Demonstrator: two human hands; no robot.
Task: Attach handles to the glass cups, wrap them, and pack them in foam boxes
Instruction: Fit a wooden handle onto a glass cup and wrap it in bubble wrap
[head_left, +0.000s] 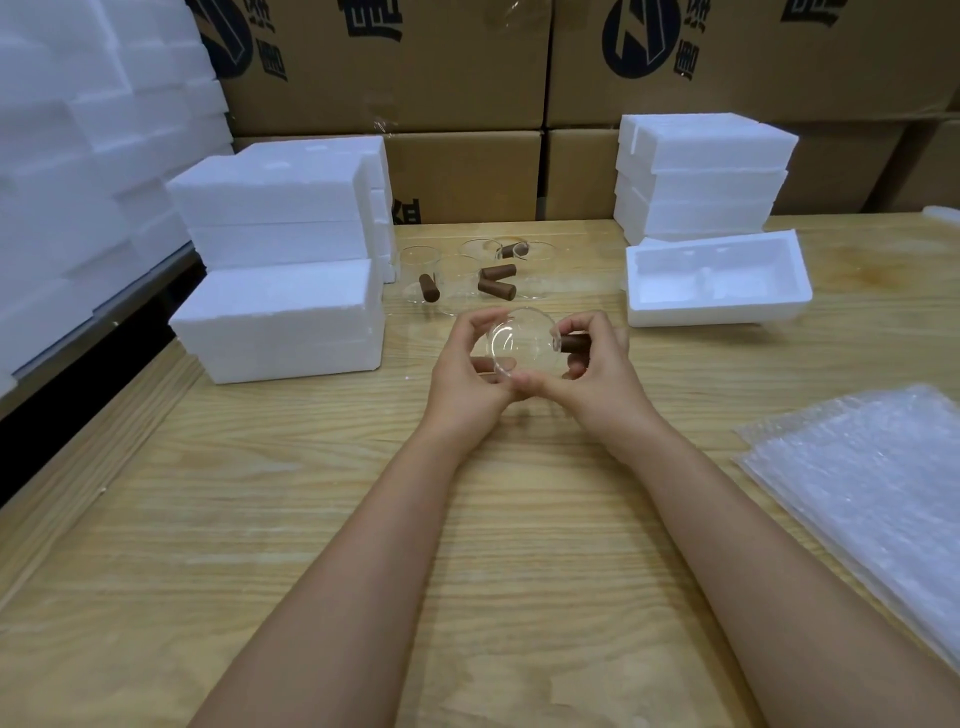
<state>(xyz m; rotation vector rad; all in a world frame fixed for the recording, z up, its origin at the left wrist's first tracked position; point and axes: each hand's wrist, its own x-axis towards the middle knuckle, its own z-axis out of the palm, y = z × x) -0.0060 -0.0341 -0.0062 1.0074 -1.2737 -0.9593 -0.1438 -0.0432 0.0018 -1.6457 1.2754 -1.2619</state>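
Only print in view is dark-blue ink on the brown cartons (467, 83) stacked behind the open foam box (717, 312). Behind & above its left end there's a round logo (641, 44) w/ a slanted arrow-like shape; the small Chinese chars (685, 62) beside it are too blurred to read. Far left of the box is a second round logo (228, 36), partly cropped. Two big chars (370, 21) (809, 10) are cut by the top edge, illegible. A half-hidden char (408, 210) is on a lower carton, left of the box.
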